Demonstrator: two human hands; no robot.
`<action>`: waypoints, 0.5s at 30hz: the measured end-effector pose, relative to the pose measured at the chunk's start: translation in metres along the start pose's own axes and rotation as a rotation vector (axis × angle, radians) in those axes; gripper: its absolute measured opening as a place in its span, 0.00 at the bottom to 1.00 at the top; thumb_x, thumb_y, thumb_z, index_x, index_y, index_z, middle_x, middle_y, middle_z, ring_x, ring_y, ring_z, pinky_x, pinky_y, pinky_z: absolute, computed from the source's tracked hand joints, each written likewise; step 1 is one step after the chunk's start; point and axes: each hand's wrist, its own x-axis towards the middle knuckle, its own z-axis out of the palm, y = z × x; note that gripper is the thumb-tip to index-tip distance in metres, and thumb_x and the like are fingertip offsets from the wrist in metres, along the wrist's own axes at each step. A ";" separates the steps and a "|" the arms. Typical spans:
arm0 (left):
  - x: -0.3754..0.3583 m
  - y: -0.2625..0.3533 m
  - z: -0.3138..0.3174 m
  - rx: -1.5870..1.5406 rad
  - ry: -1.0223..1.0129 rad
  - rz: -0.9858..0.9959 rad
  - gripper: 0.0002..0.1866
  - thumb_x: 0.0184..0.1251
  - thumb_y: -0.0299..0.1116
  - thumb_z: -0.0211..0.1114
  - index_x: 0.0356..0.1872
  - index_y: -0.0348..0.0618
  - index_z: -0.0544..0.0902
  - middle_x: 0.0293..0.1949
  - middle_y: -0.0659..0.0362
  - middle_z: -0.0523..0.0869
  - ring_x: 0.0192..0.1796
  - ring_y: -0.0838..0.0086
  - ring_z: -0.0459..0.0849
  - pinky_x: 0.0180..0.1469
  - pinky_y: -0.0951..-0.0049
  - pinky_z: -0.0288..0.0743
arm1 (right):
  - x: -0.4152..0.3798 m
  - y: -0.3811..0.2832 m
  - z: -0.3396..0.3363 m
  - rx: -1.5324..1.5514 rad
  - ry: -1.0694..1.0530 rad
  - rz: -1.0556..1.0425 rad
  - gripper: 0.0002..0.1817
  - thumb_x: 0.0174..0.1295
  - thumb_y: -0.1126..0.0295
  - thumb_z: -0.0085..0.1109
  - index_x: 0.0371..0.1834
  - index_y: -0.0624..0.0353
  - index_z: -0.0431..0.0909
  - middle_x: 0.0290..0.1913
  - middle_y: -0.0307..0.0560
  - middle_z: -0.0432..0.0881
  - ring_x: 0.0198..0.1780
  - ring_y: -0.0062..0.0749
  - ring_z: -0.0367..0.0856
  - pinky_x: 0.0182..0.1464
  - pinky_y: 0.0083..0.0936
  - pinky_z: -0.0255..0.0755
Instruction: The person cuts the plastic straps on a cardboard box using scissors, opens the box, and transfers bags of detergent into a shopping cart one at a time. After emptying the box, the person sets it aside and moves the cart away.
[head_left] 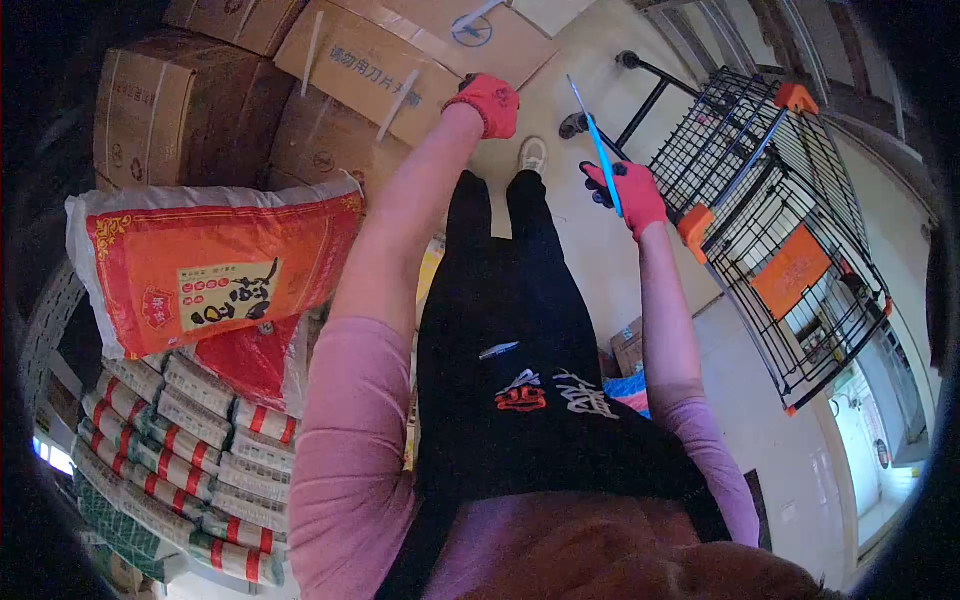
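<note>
My left hand (488, 105), in a red glove, is closed beside the edge of a brown carton (365, 72) with printed characters; whatever it may hold is hidden. In my right hand (632, 197), gloved in red with dark fingertips, is a slim blue cutter (602, 155), its thin metal tip pointing up and away from me. The right hand is just left of a black wire shopping cart (790, 215) with orange corners.
Stacked cartons (190, 110) stand at the upper left. Below them, a red and orange sack (215, 265) rests over bundled packs with red bands (185, 440). My shoe (533, 154) is on the pale floor (560, 225). Metal shelving (790, 40) is at the upper right.
</note>
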 end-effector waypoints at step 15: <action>-0.024 -0.017 0.050 0.076 0.326 0.302 0.19 0.49 0.49 0.61 0.33 0.45 0.84 0.37 0.49 0.83 0.46 0.59 0.79 0.49 0.59 0.73 | 0.156 -0.085 0.112 -0.849 0.556 -0.143 0.50 0.34 0.36 0.67 0.55 0.63 0.66 0.56 0.56 0.70 0.59 0.50 0.66 0.54 0.45 0.68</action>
